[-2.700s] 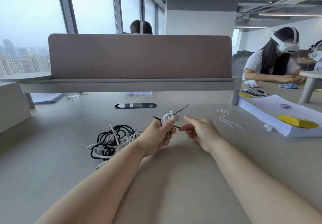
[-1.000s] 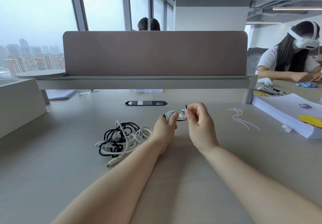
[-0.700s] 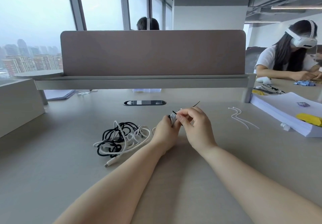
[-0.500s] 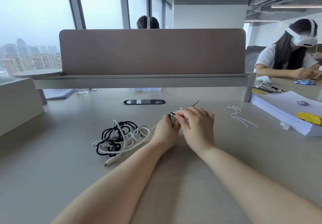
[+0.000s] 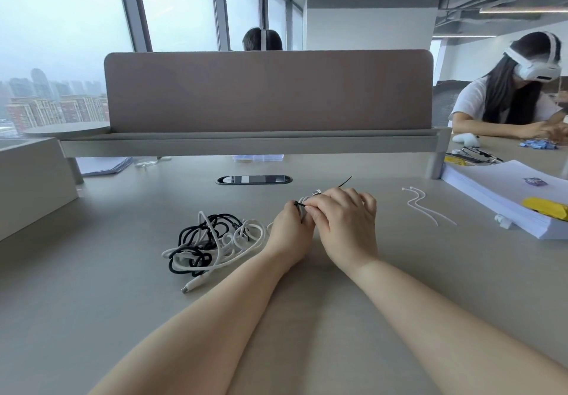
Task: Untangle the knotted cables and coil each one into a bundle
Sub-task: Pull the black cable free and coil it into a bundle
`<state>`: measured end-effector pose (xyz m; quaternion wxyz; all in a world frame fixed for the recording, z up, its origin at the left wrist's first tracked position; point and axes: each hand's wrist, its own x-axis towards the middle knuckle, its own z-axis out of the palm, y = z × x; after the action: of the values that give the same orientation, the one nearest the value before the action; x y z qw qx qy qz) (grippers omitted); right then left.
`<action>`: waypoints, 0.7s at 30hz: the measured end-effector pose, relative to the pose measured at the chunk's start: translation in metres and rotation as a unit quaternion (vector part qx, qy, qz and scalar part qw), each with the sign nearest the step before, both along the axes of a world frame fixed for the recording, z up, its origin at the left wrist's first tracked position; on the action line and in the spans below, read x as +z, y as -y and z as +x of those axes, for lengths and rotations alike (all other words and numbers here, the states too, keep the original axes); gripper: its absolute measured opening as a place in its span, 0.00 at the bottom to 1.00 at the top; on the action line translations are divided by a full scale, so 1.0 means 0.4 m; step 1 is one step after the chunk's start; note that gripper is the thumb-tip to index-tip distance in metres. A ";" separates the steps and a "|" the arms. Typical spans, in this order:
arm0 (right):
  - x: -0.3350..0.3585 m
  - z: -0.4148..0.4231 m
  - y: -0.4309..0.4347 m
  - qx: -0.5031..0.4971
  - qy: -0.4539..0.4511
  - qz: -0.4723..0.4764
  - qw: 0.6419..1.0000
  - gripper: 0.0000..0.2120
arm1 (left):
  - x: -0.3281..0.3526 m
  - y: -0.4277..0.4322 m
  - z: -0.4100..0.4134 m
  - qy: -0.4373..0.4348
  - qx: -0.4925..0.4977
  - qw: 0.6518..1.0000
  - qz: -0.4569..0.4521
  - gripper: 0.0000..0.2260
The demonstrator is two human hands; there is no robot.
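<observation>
My left hand (image 5: pixel 290 230) grips a small coiled white cable bundle (image 5: pixel 307 201), mostly hidden between both hands. My right hand (image 5: pixel 345 221) curls over the bundle from the right and pinches a black cable tie (image 5: pixel 345 181) wrapped round it; the tie's free tail sticks up and to the right. A tangle of black and white cables (image 5: pixel 212 241) lies on the desk just left of my left hand, with a white USB plug (image 5: pixel 193 285) at its near end.
Two white cable ties (image 5: pixel 425 207) lie to the right on the desk. A stack of white paper (image 5: pixel 504 198) sits at the far right. A brown divider panel (image 5: pixel 267 90) stands behind, with a cable grommet (image 5: pixel 253 179) before it. Other people sit beyond.
My right hand has closed in from the right onto the bundle and now covers it. The black tie went from sticking out loose to being wrapped round the coil.
</observation>
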<state>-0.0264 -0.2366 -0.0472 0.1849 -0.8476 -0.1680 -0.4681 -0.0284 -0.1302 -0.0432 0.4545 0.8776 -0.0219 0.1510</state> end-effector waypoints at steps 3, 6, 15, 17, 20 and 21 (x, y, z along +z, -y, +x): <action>-0.001 0.000 -0.001 0.004 -0.001 0.003 1.000 0.12 | 0.003 0.000 -0.002 0.003 -0.002 1.000 0.008 0.08; -0.003 0.001 0.000 0.006 -0.004 0.006 1.000 0.12 | 0.005 0.002 -0.008 0.007 -0.008 1.000 0.025 0.08; 0.002 0.006 0.001 0.068 -0.035 0.074 0.994 0.13 | 0.004 0.015 -0.022 0.041 -0.042 0.994 0.091 0.09; 0.001 0.007 0.004 0.078 -0.040 0.079 0.993 0.14 | 0.002 0.016 -0.019 0.046 -0.039 0.992 0.110 0.10; 0.001 0.008 0.005 0.087 -0.051 0.091 0.991 0.13 | 0.002 0.017 -0.018 0.038 -0.032 0.987 0.153 0.11; 0.002 0.008 0.006 0.091 -0.057 0.095 0.990 0.11 | 0.002 0.016 -0.018 0.036 -0.031 0.985 0.168 0.12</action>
<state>-0.0230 -0.2389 -0.0465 0.3158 -0.8328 -0.1879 -0.4140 -0.0355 -0.1367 -0.0424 0.3039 0.9344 -0.0902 0.1624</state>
